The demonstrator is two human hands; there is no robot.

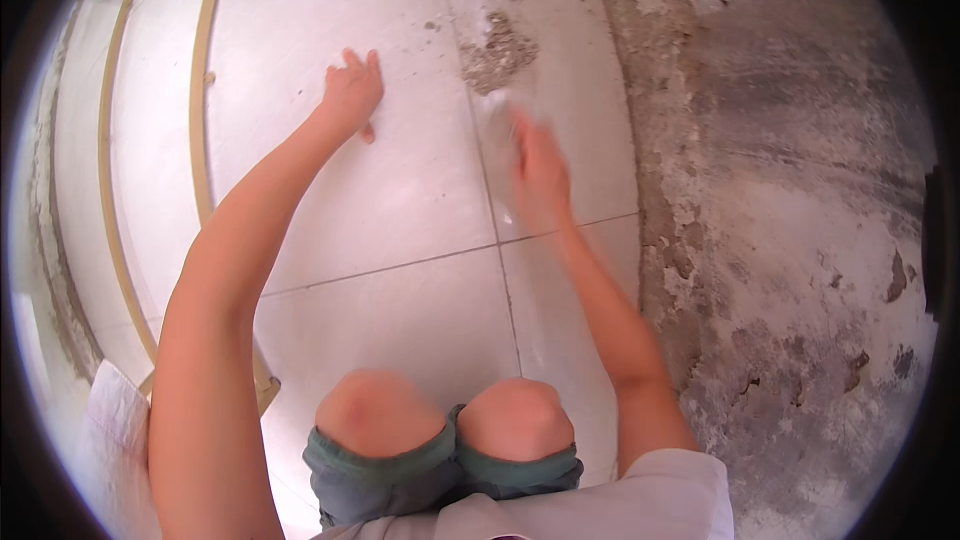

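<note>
My left hand (352,95) hovers over or rests on the pale floor tiles (400,200); its fingers are apart and nothing is in them. My right hand (541,168) is smeared by motion, its fingers curled together over the narrower tile strip. A small whitish thing (495,100) shows at its fingertips, too blurred to name. Just beyond that whitish thing lies a small heap of grey-brown crumbly debris (500,52), spread across a tile joint.
Two long thin wooden strips (202,90) run along the left side. To the right, the tiles end at rough, stained concrete (790,210) with a crumbling border. Loose crumbs dot the tiles near the heap. My bent knees (515,415) are close in front.
</note>
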